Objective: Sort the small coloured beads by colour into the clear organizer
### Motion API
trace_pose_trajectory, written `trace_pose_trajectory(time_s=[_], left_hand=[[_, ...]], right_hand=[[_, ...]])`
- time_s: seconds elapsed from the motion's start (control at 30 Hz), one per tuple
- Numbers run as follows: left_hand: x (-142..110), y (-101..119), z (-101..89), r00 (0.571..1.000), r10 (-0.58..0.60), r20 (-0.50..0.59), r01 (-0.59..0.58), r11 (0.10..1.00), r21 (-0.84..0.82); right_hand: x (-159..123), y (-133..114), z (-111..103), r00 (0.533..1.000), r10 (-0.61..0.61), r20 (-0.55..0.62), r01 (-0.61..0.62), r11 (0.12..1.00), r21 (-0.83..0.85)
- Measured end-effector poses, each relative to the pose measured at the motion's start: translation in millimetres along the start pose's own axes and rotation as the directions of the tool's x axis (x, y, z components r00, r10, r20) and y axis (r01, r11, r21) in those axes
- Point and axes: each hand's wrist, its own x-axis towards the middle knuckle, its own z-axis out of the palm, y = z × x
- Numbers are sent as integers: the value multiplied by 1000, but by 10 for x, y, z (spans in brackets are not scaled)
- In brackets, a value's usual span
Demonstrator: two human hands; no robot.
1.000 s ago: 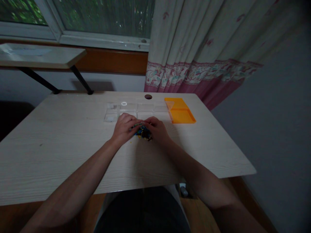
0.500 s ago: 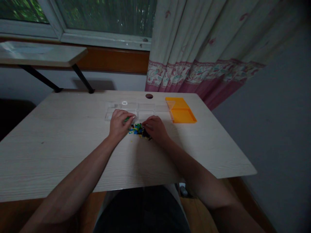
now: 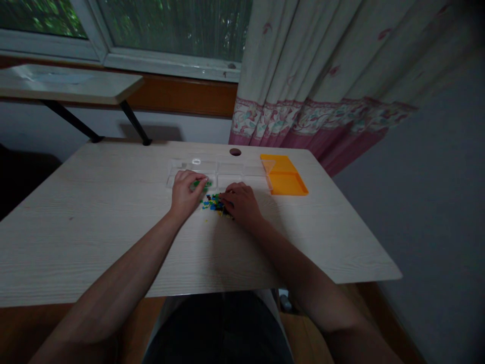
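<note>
A small heap of tiny building bricks (image 3: 214,203), blue, green, yellow and black, lies on the table. Behind it is a clear plastic compartment box (image 3: 242,178). My left hand (image 3: 184,192) is at the box's front left compartment, thumb and fingers closed together. Small green bricks (image 3: 207,185) show at its fingertips; whether they are held or lie in the compartment is unclear. My right hand (image 3: 242,203) reaches into the heap from the right, its fingers pinched together. What lies between them is too small to make out.
An orange tray (image 3: 290,184) with a fold across its middle stands at the box's right end. Behind it is a round hole (image 3: 235,151) in the table (image 3: 113,227). A raised shelf (image 3: 76,83) on black legs occupies the back left. A curtain (image 3: 288,76) hangs behind.
My left fingers have shifted slightly, and more green shows at their tips. My right hand has pressed a little further over the heap. The whole view has shifted slightly.
</note>
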Motion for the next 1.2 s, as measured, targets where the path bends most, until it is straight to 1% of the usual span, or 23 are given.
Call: trace_pose_trajectory(time_s=[0.13, 0.27, 0.37, 0.53, 0.63, 0.73, 0.9, 1.07, 1.2], left_hand=[[6, 13, -9, 1000, -7, 4, 7, 1000, -4], [10, 25, -15, 1000, -4, 11, 4, 1000, -5], [11, 31, -23, 1000, 0, 15, 1, 1000, -10], [13, 26, -21, 1000, -7, 4, 7, 1000, -17], [12, 18, -9, 1000, 2, -10, -2, 1000, -20], [10, 12, 1, 1000, 0, -15, -1, 1000, -18], [7, 10, 3, 1000, -18, -2, 18, 1000, -18], [3, 3, 4, 1000, -11, 0, 11, 1000, -17], [3, -3, 4, 1000, -12, 1, 12, 1000, -6]], right_hand=[[19, -59, -30, 999, -26, 39, 29, 997, -66], [18, -93, -42, 999, -25, 40, 28, 996, -82], [10, -74, -18, 1000, 5, 21, -4, 999, -47], [8, 35, 29, 996, 86, 1, -86, 993, 82], [11, 82, 21, 994, 106, -7, -105, 988, 114], [7, 74, -7, 995, 100, -4, -99, 989, 114], [15, 8, -79, 999, 21, 40, -22, 1000, 16], [65, -63, -197, 991, -1, 136, 21, 989, -146], [74, -106, -255, 983, -23, 180, 60, 977, -202]])
